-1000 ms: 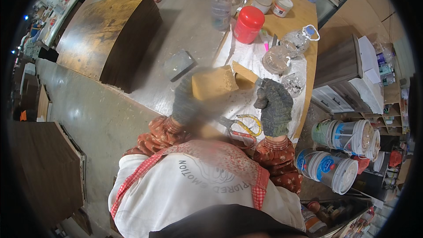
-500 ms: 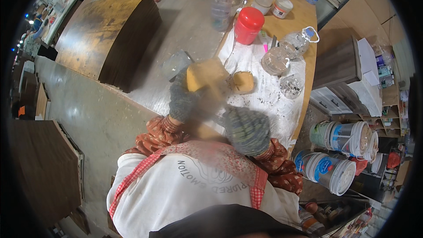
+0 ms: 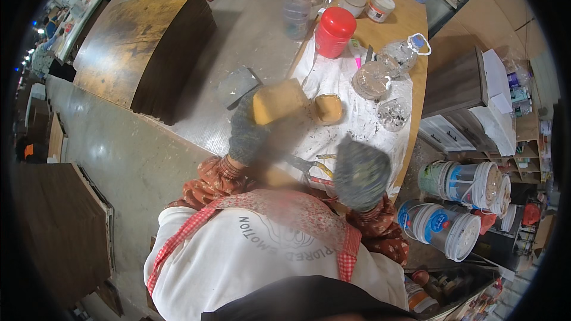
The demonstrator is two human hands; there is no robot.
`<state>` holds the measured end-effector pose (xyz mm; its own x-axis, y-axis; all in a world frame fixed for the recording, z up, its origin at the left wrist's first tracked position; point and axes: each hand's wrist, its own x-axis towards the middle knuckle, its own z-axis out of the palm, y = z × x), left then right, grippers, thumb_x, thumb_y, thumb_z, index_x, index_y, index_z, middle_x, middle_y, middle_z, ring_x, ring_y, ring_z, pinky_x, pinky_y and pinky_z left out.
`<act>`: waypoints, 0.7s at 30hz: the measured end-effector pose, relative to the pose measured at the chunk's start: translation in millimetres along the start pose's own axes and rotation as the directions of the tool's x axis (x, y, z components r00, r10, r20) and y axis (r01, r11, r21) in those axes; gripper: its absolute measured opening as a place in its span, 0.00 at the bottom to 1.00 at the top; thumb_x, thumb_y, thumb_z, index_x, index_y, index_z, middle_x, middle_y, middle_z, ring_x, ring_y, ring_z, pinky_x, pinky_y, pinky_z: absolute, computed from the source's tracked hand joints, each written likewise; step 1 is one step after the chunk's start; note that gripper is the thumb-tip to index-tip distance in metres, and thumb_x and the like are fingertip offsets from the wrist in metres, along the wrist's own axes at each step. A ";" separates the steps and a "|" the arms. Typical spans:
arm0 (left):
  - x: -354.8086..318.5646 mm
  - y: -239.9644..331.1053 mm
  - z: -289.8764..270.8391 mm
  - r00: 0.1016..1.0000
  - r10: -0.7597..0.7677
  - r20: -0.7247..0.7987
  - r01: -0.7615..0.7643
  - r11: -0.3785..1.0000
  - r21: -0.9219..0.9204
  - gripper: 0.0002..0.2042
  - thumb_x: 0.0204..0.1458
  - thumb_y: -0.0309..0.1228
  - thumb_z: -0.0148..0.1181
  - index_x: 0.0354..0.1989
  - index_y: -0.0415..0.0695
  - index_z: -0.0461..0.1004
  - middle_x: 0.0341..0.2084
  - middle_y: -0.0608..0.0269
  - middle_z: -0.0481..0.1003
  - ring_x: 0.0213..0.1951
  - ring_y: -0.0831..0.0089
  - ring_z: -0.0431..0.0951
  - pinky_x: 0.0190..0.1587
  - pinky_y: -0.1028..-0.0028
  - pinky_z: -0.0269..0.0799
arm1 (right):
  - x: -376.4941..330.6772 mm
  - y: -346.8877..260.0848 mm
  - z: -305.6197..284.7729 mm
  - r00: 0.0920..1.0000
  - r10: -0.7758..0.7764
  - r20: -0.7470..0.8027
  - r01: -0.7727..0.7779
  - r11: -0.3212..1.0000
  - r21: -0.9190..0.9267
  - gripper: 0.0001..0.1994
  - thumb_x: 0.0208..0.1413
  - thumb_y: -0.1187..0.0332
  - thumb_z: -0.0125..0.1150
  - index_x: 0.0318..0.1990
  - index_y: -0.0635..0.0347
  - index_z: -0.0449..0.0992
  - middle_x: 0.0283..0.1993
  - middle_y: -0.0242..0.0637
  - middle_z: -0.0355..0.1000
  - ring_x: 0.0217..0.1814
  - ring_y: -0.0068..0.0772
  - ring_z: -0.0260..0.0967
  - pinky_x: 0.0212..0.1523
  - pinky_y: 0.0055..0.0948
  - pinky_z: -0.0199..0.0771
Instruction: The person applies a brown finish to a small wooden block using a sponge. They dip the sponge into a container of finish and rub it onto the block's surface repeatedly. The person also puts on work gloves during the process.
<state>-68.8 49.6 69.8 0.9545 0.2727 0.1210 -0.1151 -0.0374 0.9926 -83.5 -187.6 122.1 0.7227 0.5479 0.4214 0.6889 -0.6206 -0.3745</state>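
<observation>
Open white sheet (image 3: 361, 128) between tan tub (image 3: 328, 109) and clear plastic cup (image 3: 394, 115), scissors (image 3: 305, 165) obstructing nearer the body

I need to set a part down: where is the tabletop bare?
Roomiest: the grey tabletop between the brown panel stack and the dark-capped bottle, beyond the grey block. A narrower patch lies between stack and left hand. Crowded: the white cloth, by the red jar, clear jug and tan tub.

The right hand (image 3: 361, 175) shifts right, partly uncovering the scissors (image 3: 307, 166); the tub (image 3: 328, 109), earlier overlapped by a tan piece, now shows whole.
</observation>
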 end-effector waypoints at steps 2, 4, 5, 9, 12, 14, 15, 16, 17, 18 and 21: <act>-0.9 0.7 -1.1 1.000 0.009 0.016 -0.009 1.000 -0.028 0.31 0.39 0.24 0.71 0.55 0.41 0.65 0.47 0.60 0.72 0.47 0.72 0.73 0.50 0.72 0.71 | 5.9 15.7 1.9 0.918 -0.145 -0.368 -0.004 0.927 -0.375 0.14 0.53 0.76 0.58 0.48 0.67 0.70 0.35 0.42 0.75 0.30 0.39 0.74 0.31 0.36 0.75; -0.4 1.6 -1.2 0.999 0.000 0.032 0.001 1.000 -0.031 0.31 0.39 0.24 0.71 0.55 0.41 0.64 0.48 0.60 0.72 0.48 0.72 0.73 0.51 0.72 0.71 | 8.5 25.7 3.7 0.946 0.074 -0.316 -0.151 0.962 -0.229 0.08 0.52 0.75 0.60 0.40 0.66 0.75 0.30 0.43 0.75 0.28 0.41 0.74 0.29 0.32 0.75; 0.4 2.0 -1.2 0.999 0.001 0.033 0.000 1.000 -0.023 0.31 0.39 0.25 0.71 0.55 0.41 0.64 0.48 0.60 0.72 0.49 0.72 0.72 0.51 0.72 0.70 | 11.2 30.0 6.1 0.940 0.154 -0.303 -0.194 0.975 -0.106 0.07 0.52 0.74 0.60 0.38 0.66 0.75 0.29 0.44 0.75 0.29 0.42 0.74 0.30 0.34 0.75; 1.8 2.5 -0.3 0.998 0.043 0.042 -0.044 0.999 0.028 0.31 0.39 0.25 0.71 0.55 0.41 0.64 0.48 0.60 0.72 0.49 0.71 0.72 0.52 0.71 0.70 | 19.5 37.2 13.6 0.990 0.084 -0.111 -0.116 0.937 -0.328 0.06 0.53 0.72 0.59 0.36 0.65 0.77 0.29 0.43 0.75 0.30 0.42 0.74 0.32 0.35 0.73; 0.1 3.5 -3.2 0.998 0.046 0.049 -0.047 0.999 0.025 0.31 0.40 0.25 0.71 0.55 0.41 0.64 0.49 0.59 0.71 0.50 0.71 0.72 0.53 0.71 0.69 | 29.2 43.0 16.5 0.969 0.225 -0.103 -0.229 0.973 -0.030 0.07 0.54 0.71 0.58 0.35 0.65 0.77 0.31 0.45 0.75 0.32 0.44 0.73 0.34 0.35 0.72; -1.1 4.5 -7.3 1.000 -0.004 0.029 -0.001 0.989 0.150 0.32 0.40 0.26 0.71 0.55 0.41 0.64 0.49 0.59 0.71 0.50 0.71 0.72 0.53 0.71 0.69 | 32.3 47.4 15.4 0.954 0.256 -0.154 -0.257 0.966 0.014 0.06 0.55 0.69 0.55 0.33 0.62 0.75 0.29 0.44 0.73 0.30 0.46 0.71 0.31 0.37 0.70; -2.1 4.8 -9.4 1.000 0.014 0.021 -0.019 0.975 0.223 0.32 0.40 0.27 0.71 0.56 0.41 0.64 0.49 0.59 0.71 0.50 0.70 0.72 0.53 0.71 0.69 | 32.5 49.3 14.9 0.947 0.270 -0.173 -0.267 0.963 0.041 0.06 0.56 0.68 0.54 0.32 0.61 0.74 0.27 0.43 0.71 0.28 0.46 0.70 0.29 0.38 0.68; -1.9 4.5 -10.5 1.000 -0.018 0.021 0.013 0.981 0.192 0.32 0.40 0.27 0.71 0.56 0.41 0.64 0.49 0.59 0.71 0.50 0.70 0.72 0.53 0.70 0.69 | 32.3 51.4 15.0 0.942 0.281 -0.182 -0.272 0.960 0.072 0.07 0.57 0.68 0.53 0.32 0.60 0.74 0.27 0.44 0.71 0.27 0.48 0.69 0.28 0.38 0.68; -1.7 4.0 -10.9 1.000 -0.003 0.028 -0.001 0.986 0.166 0.32 0.40 0.28 0.72 0.56 0.41 0.64 0.49 0.59 0.72 0.50 0.70 0.72 0.53 0.70 0.69 | 31.6 52.8 16.4 0.936 0.321 -0.142 -0.311 0.947 0.084 0.07 0.56 0.68 0.54 0.33 0.61 0.75 0.28 0.44 0.72 0.29 0.47 0.71 0.30 0.37 0.69; -1.4 3.1 -10.6 0.999 0.012 0.035 -0.017 0.990 0.140 0.32 0.40 0.29 0.72 0.56 0.41 0.64 0.49 0.59 0.72 0.50 0.70 0.72 0.53 0.70 0.69 | 30.8 54.2 18.7 0.927 0.360 -0.103 -0.351 0.932 0.095 0.07 0.55 0.69 0.56 0.33 0.63 0.76 0.30 0.45 0.74 0.30 0.46 0.72 0.32 0.36 0.70; -1.6 -1.2 -6.3 0.999 0.007 0.043 -0.013 0.990 0.142 0.32 0.40 0.30 0.72 0.55 0.41 0.64 0.49 0.59 0.72 0.50 0.70 0.72 0.53 0.70 0.69 | 30.6 57.9 31.7 0.973 0.231 -0.008 -0.223 0.932 -0.284 0.07 0.55 0.69 0.55 0.33 0.64 0.76 0.31 0.44 0.75 0.32 0.45 0.73 0.33 0.36 0.71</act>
<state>-72.0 55.2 68.4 0.9645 0.2310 0.1280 -0.0877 -0.1770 0.9803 -19.8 -189.0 87.2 0.8616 0.3853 0.3305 0.4647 -0.8606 -0.2084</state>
